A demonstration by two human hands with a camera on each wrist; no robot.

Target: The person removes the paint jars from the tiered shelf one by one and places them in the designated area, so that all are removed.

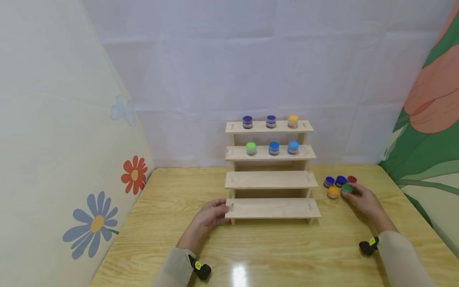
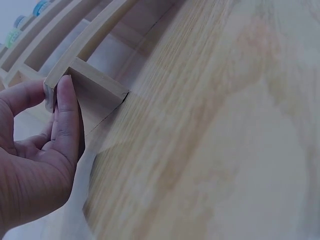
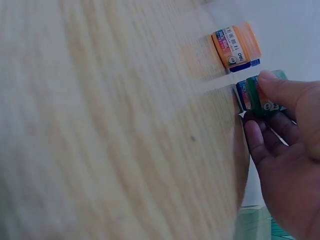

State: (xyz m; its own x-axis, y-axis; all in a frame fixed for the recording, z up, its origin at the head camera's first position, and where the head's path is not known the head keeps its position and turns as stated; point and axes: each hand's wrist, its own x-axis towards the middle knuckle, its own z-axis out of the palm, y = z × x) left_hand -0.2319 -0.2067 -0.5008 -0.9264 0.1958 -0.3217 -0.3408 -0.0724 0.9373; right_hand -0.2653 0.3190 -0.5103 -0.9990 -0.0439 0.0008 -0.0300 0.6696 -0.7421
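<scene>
A wooden tiered rack [image 1: 270, 208] stands on the table. My left hand [image 1: 212, 215] pinches the left end of its lowest board, thumb and fingers on either side of the board's edge [image 2: 64, 64] in the left wrist view. To the right of the rack, my right hand [image 1: 363, 198] grips a small paint jar with a green lid [image 1: 346, 188] between thumb and fingers. An orange paint jar [image 1: 333, 193] sits just left of it, its printed label facing the right wrist view. Behind are two dark blue jars [image 1: 329, 182] and a dark red one [image 1: 352, 179].
The top tier holds two purple-lidded jars [image 1: 247, 122] and a yellow one [image 1: 293, 121]. On the second tier stand a light green jar [image 1: 251, 148] and two blue ones [image 1: 274, 148]. A white cloth backdrop [image 1: 201, 79] hangs behind; flower-printed panels [image 1: 97, 223] flank the table [image 1: 287, 255].
</scene>
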